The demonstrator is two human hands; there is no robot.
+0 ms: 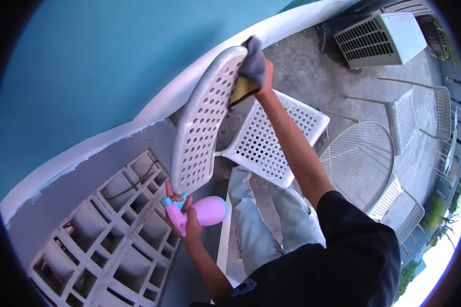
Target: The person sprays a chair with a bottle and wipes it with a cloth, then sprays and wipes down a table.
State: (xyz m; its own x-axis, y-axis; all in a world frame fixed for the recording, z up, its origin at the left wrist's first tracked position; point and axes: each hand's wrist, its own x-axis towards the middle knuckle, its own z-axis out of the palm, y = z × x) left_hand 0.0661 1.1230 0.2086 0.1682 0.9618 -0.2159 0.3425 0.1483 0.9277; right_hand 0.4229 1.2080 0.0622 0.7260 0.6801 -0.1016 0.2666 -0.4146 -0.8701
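Observation:
My left hand [188, 223] is closed around a pink spray bottle [210, 210] with a light blue trigger head, near the lower end of the chair's backrest. One finger points up close to the backrest edge. My right hand [266, 77] grips a grey and yellow cloth [252, 64], somewhat blurred, against the upper end of the perforated white backrest [204, 125]. The chair's square seat [276, 135], also full of round holes, lies beneath my right forearm, with whitish smudges on its surface.
A blue wall [97, 61] with a white ledge runs along the left, above a breeze-block panel [112, 230]. To the right are a round mesh table [358, 163], another perforated chair [404, 120] and a white louvred box unit [379, 41] on the concrete floor.

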